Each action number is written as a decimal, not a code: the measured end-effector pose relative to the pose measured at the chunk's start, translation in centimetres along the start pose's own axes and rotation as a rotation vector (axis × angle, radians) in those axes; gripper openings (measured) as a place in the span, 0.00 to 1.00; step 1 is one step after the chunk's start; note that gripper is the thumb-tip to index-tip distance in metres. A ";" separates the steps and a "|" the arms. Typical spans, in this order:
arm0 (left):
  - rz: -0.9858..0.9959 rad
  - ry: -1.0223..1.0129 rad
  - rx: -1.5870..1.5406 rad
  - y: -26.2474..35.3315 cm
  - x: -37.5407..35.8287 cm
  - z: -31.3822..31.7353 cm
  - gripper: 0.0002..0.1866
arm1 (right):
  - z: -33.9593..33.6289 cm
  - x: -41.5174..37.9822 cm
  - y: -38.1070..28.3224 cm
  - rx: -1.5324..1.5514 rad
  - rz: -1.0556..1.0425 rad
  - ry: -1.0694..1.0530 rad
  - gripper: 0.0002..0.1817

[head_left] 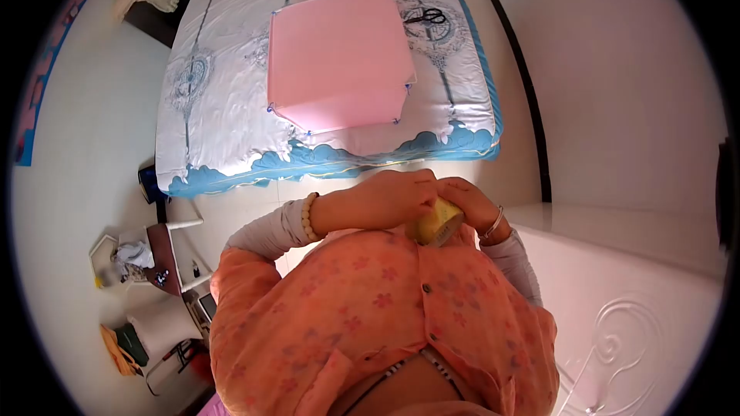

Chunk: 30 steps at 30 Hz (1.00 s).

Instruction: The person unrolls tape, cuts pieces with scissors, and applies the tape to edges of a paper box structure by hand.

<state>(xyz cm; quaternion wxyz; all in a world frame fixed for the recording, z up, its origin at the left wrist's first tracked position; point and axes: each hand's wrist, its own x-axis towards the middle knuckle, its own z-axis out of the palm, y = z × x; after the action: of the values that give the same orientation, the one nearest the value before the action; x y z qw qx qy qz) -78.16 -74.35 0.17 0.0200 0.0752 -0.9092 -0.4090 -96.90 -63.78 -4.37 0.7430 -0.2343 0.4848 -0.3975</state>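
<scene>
In front of my chest, a small yellow cylinder with a pale, printed end is held between my two hands. My left hand, below a beaded bracelet, is closed with its fingers at the upper left of the cylinder. On the other side my right hand, with a bangle at the wrist, closes against it; some of its fingers are hidden. Beyond the hands, a pink panelled box with blue ties at its corners sits on the bed. Black scissors lie to its right.
The bed has a white and blue patterned cover. A wall rises on the right, with a pale surface below it. At lower left stand a small shelf with items and a pale cushion-like thing.
</scene>
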 end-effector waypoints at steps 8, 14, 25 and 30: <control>-0.234 0.481 -0.141 -3.7 5.7 -2.0 0.10 | -10.4 15.1 -7.7 -0.054 -0.073 -0.022 0.15; -0.394 0.845 -0.003 -3.6 8.6 -1.9 0.10 | -15.3 29.0 -9.4 -0.256 0.115 -0.130 0.13; -0.750 1.133 0.148 -2.1 10.7 -0.9 0.05 | -11.7 27.4 -17.6 0.007 0.064 -0.347 0.06; -0.739 1.162 0.196 -1.7 11.2 -1.5 0.03 | -13.2 28.4 -16.9 -0.032 0.088 -0.436 0.08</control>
<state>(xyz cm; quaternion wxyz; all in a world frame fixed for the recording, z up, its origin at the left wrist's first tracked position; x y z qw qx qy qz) -88.88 -78.25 -0.40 0.3560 0.5879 -0.6987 -0.1985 -108.90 -96.20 -12.67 0.8430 -0.3049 0.3289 -0.2969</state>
